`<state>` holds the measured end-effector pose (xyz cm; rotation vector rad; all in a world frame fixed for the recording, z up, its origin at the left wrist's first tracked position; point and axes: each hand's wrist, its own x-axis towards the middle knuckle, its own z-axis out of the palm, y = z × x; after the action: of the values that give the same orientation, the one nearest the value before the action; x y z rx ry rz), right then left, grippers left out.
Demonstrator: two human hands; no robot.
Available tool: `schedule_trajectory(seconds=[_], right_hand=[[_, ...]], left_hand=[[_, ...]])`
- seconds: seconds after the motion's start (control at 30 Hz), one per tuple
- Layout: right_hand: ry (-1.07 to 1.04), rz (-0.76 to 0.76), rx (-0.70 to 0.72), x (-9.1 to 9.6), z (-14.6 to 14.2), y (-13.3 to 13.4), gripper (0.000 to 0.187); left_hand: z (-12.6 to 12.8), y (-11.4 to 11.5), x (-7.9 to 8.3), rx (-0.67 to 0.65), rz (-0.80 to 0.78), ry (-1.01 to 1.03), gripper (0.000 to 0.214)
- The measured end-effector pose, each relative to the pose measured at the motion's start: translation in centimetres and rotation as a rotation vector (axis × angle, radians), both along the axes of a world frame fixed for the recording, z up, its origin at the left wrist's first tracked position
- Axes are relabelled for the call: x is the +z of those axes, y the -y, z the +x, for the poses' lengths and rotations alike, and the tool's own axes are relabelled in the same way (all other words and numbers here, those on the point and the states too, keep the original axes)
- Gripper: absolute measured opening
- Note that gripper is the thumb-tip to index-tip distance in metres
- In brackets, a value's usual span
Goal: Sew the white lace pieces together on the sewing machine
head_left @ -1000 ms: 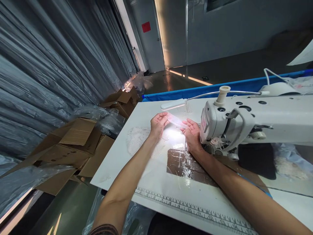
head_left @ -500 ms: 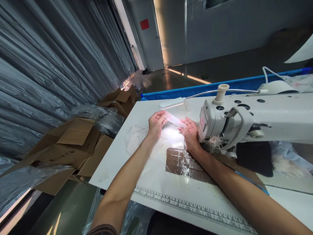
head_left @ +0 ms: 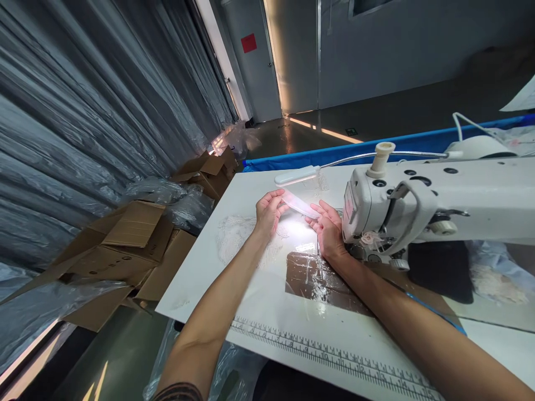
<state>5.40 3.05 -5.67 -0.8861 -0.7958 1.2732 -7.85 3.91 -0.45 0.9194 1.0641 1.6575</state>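
Observation:
A narrow strip of pale fabric [head_left: 299, 205], pinkish white under the lamp, is stretched between my two hands above the table. My left hand [head_left: 268, 213] pinches its upper left end between thumb and fingers. At the lower right end, my right hand [head_left: 329, 227] grips the strip, its fingers partly spread. Just right of that hand stands the head of a white sewing machine [head_left: 358, 203]. A lit lamp [head_left: 296, 176] on a bendable metal neck shines down from behind the strip. White lacy material [head_left: 234, 236] lies on the table beside my left forearm.
The white table [head_left: 200, 278] has a printed ruler scale [head_left: 326, 356] along its front edge. Brown tape [head_left: 305, 278] covers part of its surface. Open cardboard boxes [head_left: 129, 245] and clear plastic stand on the left. A plastic bag with pale material [head_left: 497, 284] lies at right.
The view has shifted slightly, so everything sits a little further right. Both hands keep hold of the fabric strip in nearly the same pose.

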Motion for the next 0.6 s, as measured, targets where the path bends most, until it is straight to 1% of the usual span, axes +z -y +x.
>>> schedule_trajectory(seconds=[0.13,0.23,0.33,0.4,0.5,0.6], right_hand=[[0.041,0.035,0.019,-0.2,-0.1,0.0,0.051],[0.114,0.071,0.038,-0.5,-0.1,0.1,0.052],[0.213,0.100,0.058,-0.6,-0.1,0.4,0.050],[0.274,0.113,0.064,-0.4,-0.1,0.7,0.047],[0.329,0.108,0.082,0.7,-0.4,1.4,0.040],[0.348,0.057,0.151,2.4,-0.5,3.0,0.026]], left_hand=[[0.0,0.2,0.0,-0.007,0.000,-0.026,0.016],[-0.1,0.3,-0.1,-0.007,0.001,-0.073,0.019],[-0.1,0.2,-0.3,0.002,0.013,-0.150,0.023],[-0.1,0.1,-0.2,0.009,0.034,-0.224,0.025],[-0.3,0.3,0.9,-0.017,0.075,-0.383,0.027],[-0.8,1.8,3.2,-0.085,0.104,-0.561,0.020]])
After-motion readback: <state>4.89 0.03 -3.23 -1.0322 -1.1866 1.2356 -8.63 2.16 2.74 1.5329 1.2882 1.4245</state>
